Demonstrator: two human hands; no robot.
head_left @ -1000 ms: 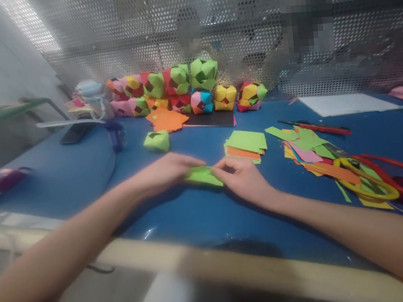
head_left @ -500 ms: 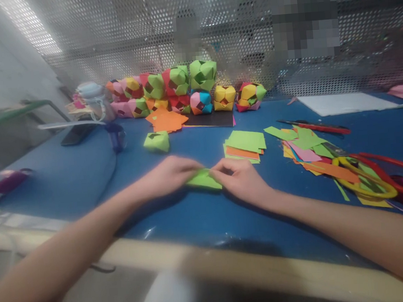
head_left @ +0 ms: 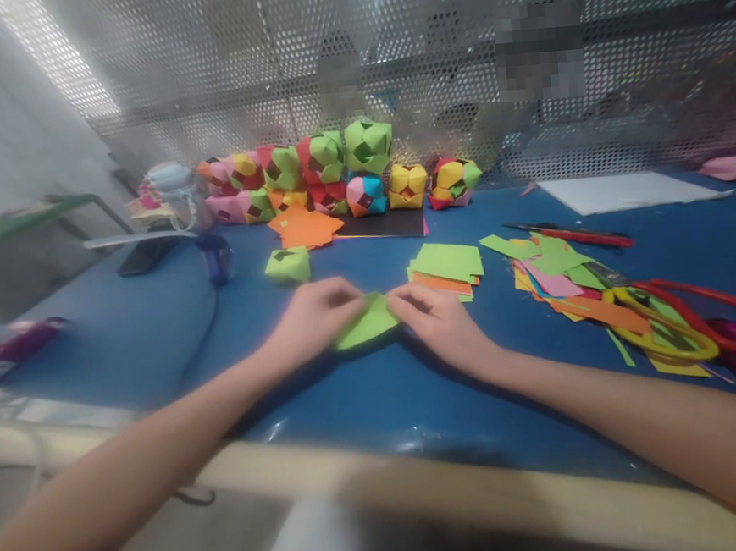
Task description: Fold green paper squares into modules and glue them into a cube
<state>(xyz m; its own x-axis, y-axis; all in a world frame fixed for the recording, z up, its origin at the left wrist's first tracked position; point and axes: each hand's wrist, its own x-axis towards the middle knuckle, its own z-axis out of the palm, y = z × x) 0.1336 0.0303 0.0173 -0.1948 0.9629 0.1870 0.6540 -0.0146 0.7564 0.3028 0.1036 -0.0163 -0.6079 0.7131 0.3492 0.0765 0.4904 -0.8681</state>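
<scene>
A piece of light green paper (head_left: 367, 325) is held between my two hands just above the blue table (head_left: 391, 409). My left hand (head_left: 317, 318) grips its left side, thumb on top. My right hand (head_left: 439, 321) pinches its upper right corner between thumb and fingers. The hidden fingers and any fold beneath them cannot be made out. Beyond my left hand sits a small green folded-paper piece (head_left: 288, 267). A stack of green and orange paper squares (head_left: 447, 262) lies past my right hand.
Several colourful paper balls (head_left: 367, 146) are piled at the back, with orange folded pieces (head_left: 306, 227) before them. To the right lie paper scraps (head_left: 562, 264), yellow-handled scissors (head_left: 666, 333) and red-handled scissors (head_left: 728, 315). A blue glue gun (head_left: 215, 258) stands left.
The green paper in my hands has opened from a narrow strip into a broader, tilted face. Both hands stay on it. The camera view has shifted slightly.
</scene>
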